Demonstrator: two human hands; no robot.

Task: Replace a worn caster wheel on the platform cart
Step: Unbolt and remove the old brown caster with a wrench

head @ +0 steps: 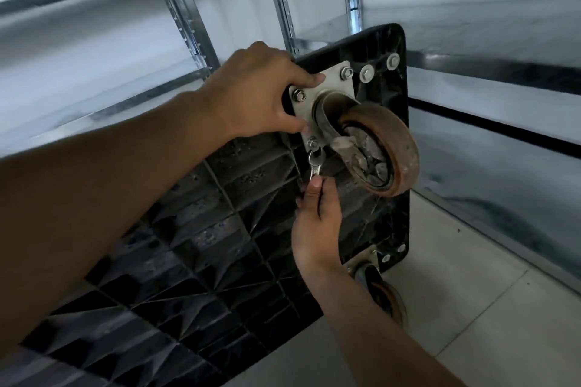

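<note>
Head view, read from the left: galvanised metal shelving (176, 6) with slotted uprights stands along a pale wall, its steel beams running off frame. No label or writing on it can be read; a small dark tag on the top left beam is too blurred to make out.

Across the lower left and middle lies the ribbed black underside of the platform cart (195, 248), tipped up on its side so its bottom faces the camera.

The left hand (261, 94) comes in over the cart's upper edge, fingers curled and pressing the mounting plate (330, 85) of the upper caster, thumb low near the plate's left edge. The plate is fastened with hex nuts; one shows at its left (299, 95), one at top right (345, 73), one at the bottom (312, 143).

Below, the right hand (316, 223) pinches the shank of a small wrench (315, 163) between thumb and fingertips, its head set just under the bottom nut; whether it grips the nut I cannot tell.

Right of the plate the worn caster wheel (382, 151) juts out, its brown tread grimy and the hub caked with dirt. A second caster (388, 295) sits at the cart's lower corner, near the pale tiled floor (471, 308). More shelving beams cross the right side.
</note>
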